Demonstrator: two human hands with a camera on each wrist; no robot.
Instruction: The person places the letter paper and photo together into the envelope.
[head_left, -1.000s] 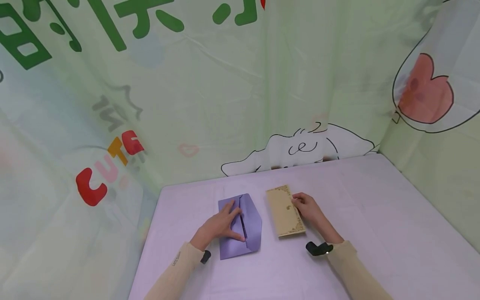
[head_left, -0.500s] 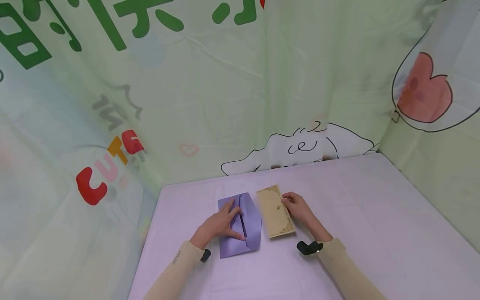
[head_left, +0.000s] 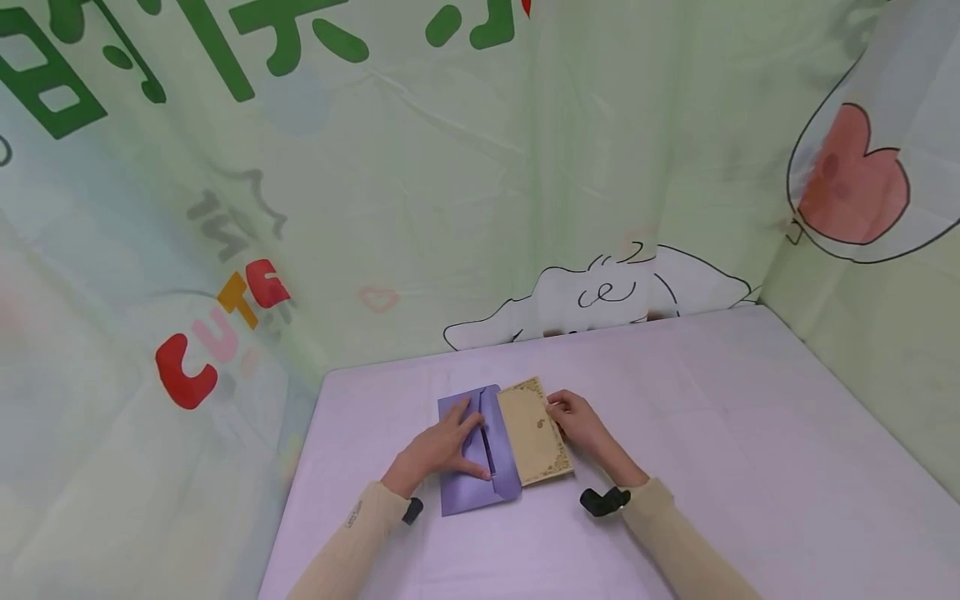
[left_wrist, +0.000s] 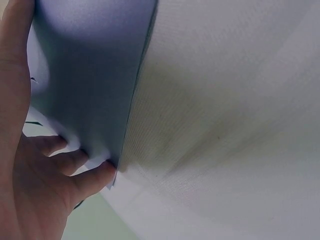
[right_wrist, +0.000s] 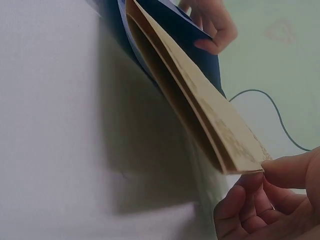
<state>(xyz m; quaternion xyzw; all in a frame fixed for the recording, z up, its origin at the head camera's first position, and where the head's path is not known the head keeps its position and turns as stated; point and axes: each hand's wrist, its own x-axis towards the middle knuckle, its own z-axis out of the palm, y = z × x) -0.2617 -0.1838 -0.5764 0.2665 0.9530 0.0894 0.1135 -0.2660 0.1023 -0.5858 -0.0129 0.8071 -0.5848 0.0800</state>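
Observation:
A purple envelope (head_left: 470,497) lies on the table with its flap folded out to the right and a dark slit along its opening. My left hand (head_left: 438,450) rests on it, fingers spread, thumb and fingertips near the slit. Over the flap lies the left edge of a folded cream card (head_left: 527,433) with ornate brown corners. At the card's right edge my right hand (head_left: 583,427) holds it. The right wrist view shows the thumb and fingers pinching a corner of the card (right_wrist: 197,95), whose layers gape slightly; its far end meets the envelope (right_wrist: 205,60).
A pale lilac cloth covers the table (head_left: 712,467). Hanging printed sheets enclose it at the back (head_left: 420,208) and on both sides. Black wrist cameras sit by both cuffs.
My right hand has slid the cream card leftward, from beside the envelope to over its flap. The left hand and the envelope have stayed in place.

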